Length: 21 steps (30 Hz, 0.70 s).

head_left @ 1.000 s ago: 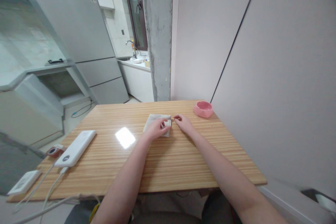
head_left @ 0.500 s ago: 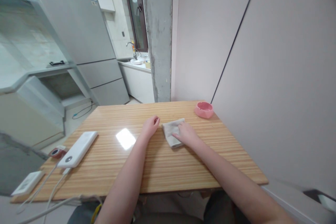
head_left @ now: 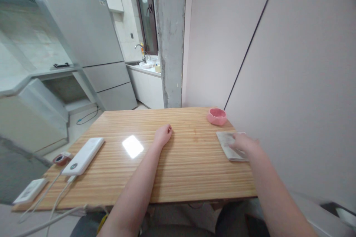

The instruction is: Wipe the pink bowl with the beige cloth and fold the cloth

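A folded light grey cloth [head_left: 226,144] lies near the right edge of the wooden table [head_left: 191,181]. My right hand [head_left: 244,144] is on it, fingers bent down onto the fabric and slightly smeared by motion. The hand hides the cloth's right part. Left of the middle, my left hand [head_left: 163,136] rests on the tabletop as a loose fist, with nothing visible in it. A pink faceted bowl [head_left: 216,117] stands just beyond the cloth, at the far right corner.
On the table's left side lie a white power bank [head_left: 83,157] with cables, a small reddish-brown object [head_left: 61,159] and a white flat box [head_left: 31,190]. A pale wall [head_left: 300,100] borders the right. Behind are a fridge [head_left: 80,22] and a bare concrete pillar [head_left: 172,44].
My right hand has slid the cloth rightward across the table, from near the middle to the right edge. My left fist has shifted slightly to the right. The bowl stays put.
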Motion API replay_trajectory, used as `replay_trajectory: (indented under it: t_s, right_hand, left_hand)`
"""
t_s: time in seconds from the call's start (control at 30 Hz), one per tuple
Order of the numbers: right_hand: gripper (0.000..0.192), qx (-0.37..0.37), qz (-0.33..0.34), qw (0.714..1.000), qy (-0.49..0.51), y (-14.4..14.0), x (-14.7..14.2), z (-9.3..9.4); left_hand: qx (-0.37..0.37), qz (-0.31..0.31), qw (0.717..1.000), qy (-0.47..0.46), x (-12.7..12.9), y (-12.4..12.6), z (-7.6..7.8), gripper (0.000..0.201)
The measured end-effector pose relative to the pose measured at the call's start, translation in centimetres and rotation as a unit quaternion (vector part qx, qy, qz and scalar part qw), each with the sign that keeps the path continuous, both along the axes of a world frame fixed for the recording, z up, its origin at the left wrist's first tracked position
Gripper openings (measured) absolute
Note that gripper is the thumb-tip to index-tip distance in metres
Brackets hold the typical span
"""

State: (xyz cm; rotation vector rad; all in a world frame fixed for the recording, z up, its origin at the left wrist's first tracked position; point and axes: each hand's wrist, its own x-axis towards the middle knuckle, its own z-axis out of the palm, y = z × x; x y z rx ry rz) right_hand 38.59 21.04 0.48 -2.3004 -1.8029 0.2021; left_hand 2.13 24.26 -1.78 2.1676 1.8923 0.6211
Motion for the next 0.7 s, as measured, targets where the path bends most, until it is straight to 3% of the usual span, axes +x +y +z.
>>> replay_trajectory:
  t_s: [0.03,0.1,0.2,0.27,0.33,0.5,0.7]
  right_hand:
    - [0.020,-0.015,0.010,1.000,-0.016,0.2,-1.7,0.5]
    - [0.024,0.041,0.104,0.994,0.009,0.9,-5.9,1.5]
    - [0.037,0.093,0.279,0.938,0.185,2.7,-13.1,1.5]
    - [0.041,0.081,0.314,0.890,0.320,3.9,-17.4,0.2]
    - [0.040,0.060,0.308,0.861,0.401,4.7,-20.4,-1.7]
    - [0.032,0.112,0.343,0.851,0.380,4.7,-22.2,-5.1]
    - [0.032,0.111,0.346,0.856,0.368,4.5,-22.1,-5.0]
  left_hand:
    - [0.000,-0.007,1.000,-0.005,0.0,0.0,0.0,0.018]
    - [-0.002,-0.042,0.999,-0.030,0.3,0.1,-0.1,0.017]
    - [-0.011,-0.106,0.991,-0.086,0.8,0.4,-0.5,0.018]
    - [-0.018,-0.132,0.984,-0.122,1.1,0.6,-0.8,0.022]
    - [-0.020,-0.146,0.977,-0.154,1.2,0.8,-1.1,0.023]
    - [-0.019,-0.145,0.979,-0.142,1.1,1.0,-1.5,0.027]
    - [-0.012,-0.144,0.983,-0.118,1.1,0.8,-1.5,0.026]
